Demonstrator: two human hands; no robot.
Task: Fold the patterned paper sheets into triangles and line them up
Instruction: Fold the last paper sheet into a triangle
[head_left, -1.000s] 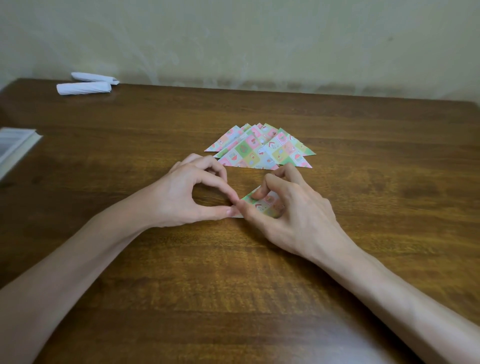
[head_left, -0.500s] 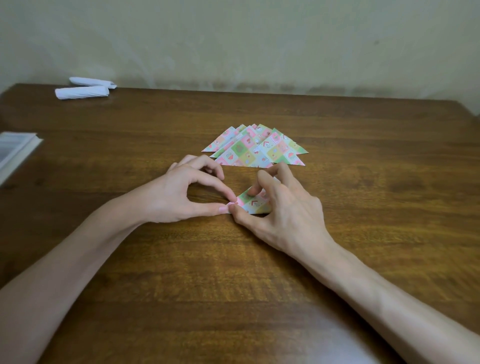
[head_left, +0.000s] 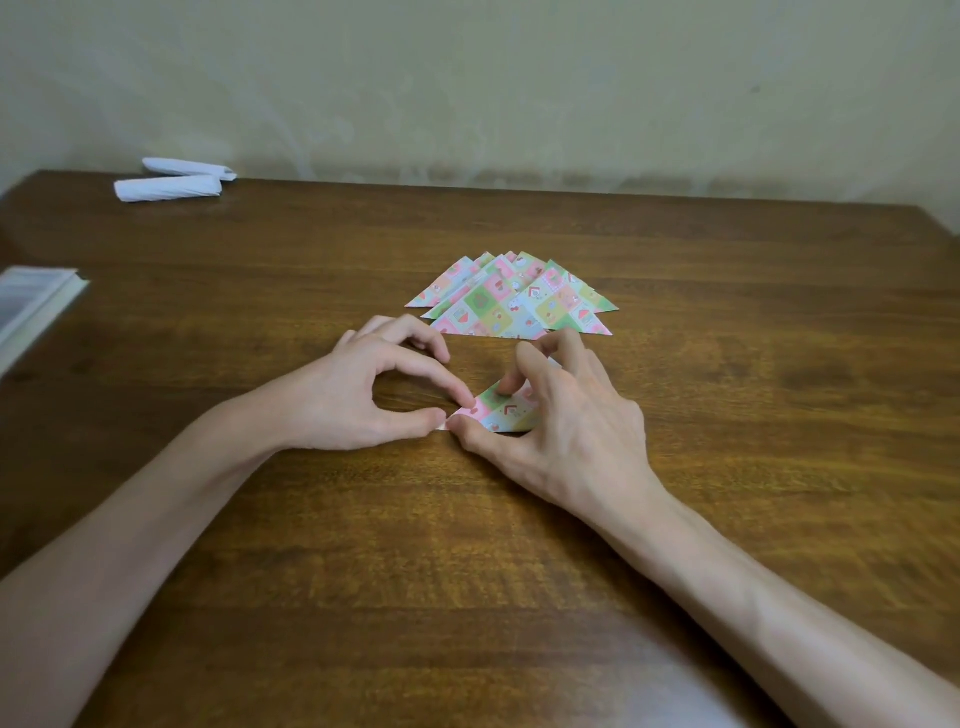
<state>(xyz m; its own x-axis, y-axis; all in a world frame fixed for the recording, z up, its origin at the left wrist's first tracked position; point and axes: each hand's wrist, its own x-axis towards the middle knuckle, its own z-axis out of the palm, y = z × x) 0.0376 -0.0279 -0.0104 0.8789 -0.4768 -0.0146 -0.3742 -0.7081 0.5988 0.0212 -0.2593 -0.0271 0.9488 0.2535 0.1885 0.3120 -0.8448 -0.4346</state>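
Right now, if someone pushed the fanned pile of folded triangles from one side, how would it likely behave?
The fanned pile of folded triangles is loosely overlapped thin paper, so it would probably shear apart rather than move as one. Flat on the smooth wooden table, pieces likely skid easily. Nothing round shows, so rolling or tipping seems unlikely.

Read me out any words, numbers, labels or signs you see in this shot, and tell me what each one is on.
No text can be read anywhere in this view.
folded triangles: small printed pictures only, no legible words.
sheet being folded: same pattern, partly hidden, nothing readable.
white rolls: no writing visible.
book-like stack at the left edge: too blurred to tell.
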